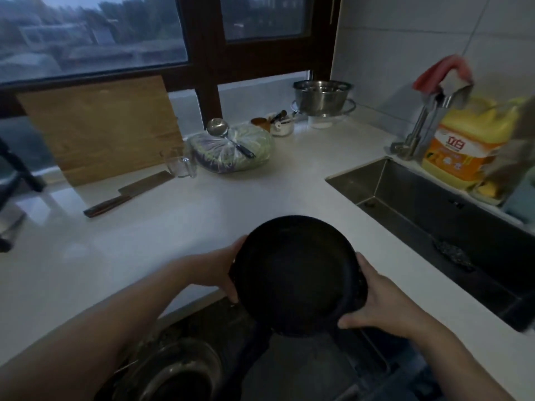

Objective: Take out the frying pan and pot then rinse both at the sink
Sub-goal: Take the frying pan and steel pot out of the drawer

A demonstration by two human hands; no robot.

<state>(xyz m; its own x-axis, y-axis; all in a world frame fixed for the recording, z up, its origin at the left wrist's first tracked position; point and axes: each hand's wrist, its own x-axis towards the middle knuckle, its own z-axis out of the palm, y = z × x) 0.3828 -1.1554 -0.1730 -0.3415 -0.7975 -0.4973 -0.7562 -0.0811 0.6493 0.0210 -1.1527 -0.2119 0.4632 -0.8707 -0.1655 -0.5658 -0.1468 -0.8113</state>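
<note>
A black frying pan (pixel 295 273) is held over the front edge of the white counter, its handle (pixel 249 354) pointing down toward me. My left hand (pixel 223 270) grips the pan's left rim. My right hand (pixel 376 302) grips its right rim. Below the pan an open drawer or cabinet shows a glass lid (pixel 173 371) on what may be a pot; the dim light hides its body. The steel sink (pixel 419 198) lies to the right, with its tap (pixel 425 123) behind it.
On the white counter (pixel 202 215) lie a cleaver (pixel 130 195), a glass mug (pixel 179 163), a wrapped cabbage with a ladle on it (pixel 231 149) and a leaning cutting board (pixel 101 125). A yellow detergent jug (pixel 460 146) stands behind the sink. A dark scrubber (pixel 451 253) lies in the sink.
</note>
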